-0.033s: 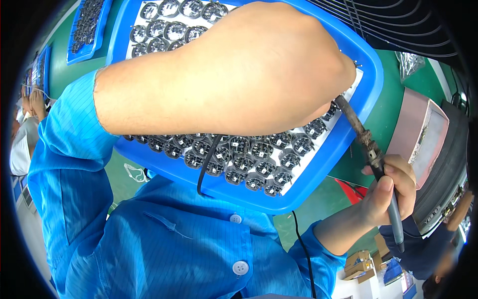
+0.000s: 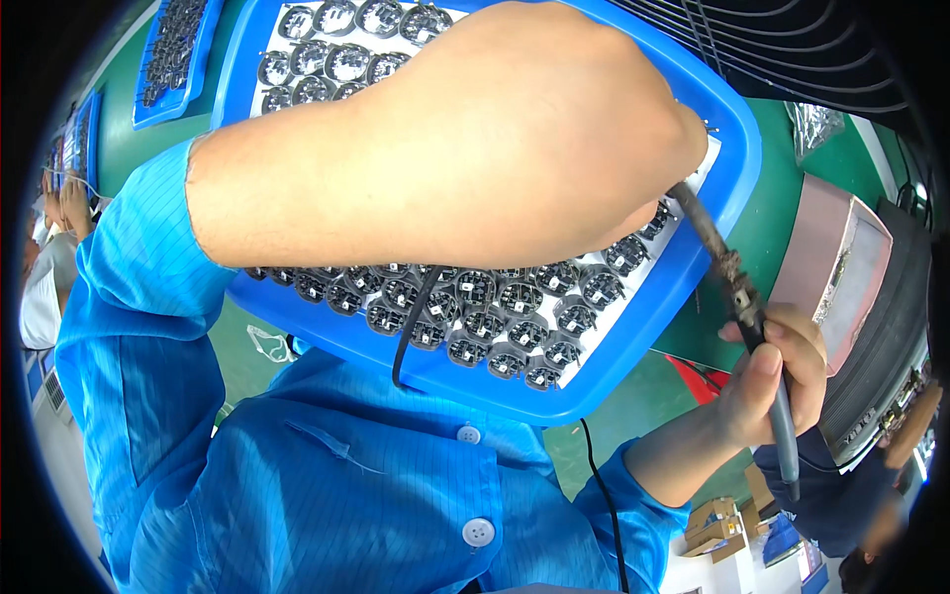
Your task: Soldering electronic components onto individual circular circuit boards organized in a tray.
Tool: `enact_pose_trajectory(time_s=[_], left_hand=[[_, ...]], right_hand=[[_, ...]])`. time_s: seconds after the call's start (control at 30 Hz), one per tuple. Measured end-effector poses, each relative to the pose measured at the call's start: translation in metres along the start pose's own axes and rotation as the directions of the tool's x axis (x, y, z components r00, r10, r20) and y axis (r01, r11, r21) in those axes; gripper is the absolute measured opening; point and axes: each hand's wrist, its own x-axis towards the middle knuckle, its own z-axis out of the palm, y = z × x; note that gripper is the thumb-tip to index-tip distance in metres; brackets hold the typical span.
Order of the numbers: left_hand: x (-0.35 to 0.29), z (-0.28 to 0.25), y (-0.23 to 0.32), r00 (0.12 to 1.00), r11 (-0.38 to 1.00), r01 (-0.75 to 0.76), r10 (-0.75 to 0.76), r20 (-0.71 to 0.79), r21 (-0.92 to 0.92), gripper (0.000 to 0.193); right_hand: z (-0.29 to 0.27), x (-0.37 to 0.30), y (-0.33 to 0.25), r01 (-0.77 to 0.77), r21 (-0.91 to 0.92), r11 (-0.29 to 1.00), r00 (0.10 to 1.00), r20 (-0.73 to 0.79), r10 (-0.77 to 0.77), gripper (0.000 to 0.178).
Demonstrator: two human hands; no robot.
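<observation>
While right-hand fingers [image 2: 808,344] pinch a grey-handled, brown-metal soldering iron [image 2: 743,305], its barrel [image 2: 703,220] nudges slightly forward, tip apparently beneath the left hand [image 2: 584,139]; contact and finger state hidden.

Small pale lettering [image 2: 859,427] on the dark ribbed case [image 2: 871,384], right.

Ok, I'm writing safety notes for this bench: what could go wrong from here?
The iron in the right hand runs up to the left hand; if hot, it might burn that hand. The left hand also hides the tip in this view, so a stray touch on the parts could go unseen. The black cord crosses the tray; a tug might shift parts.
</observation>
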Motion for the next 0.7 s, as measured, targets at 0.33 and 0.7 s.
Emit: enact_pose_trajectory(time_s=[0.33,0.7], left_hand=[[0.015,-0.014,0.0,0.999,0.996,-0.036,0.039,-0.038,0.076,0.015],[0.013,-0.007,-0.005,0.997,0.996,0.056,-0.06,0.054,0.071,0.019]], right_hand=[[0.001,0.0,-0.001,0.062,0.093,0.994,0.992,-0.117,-0.051,0.03],[0.012,0.012,0.007,0.045,-0.003,0.999,0.998,-0.034,-0.045,0.021]])
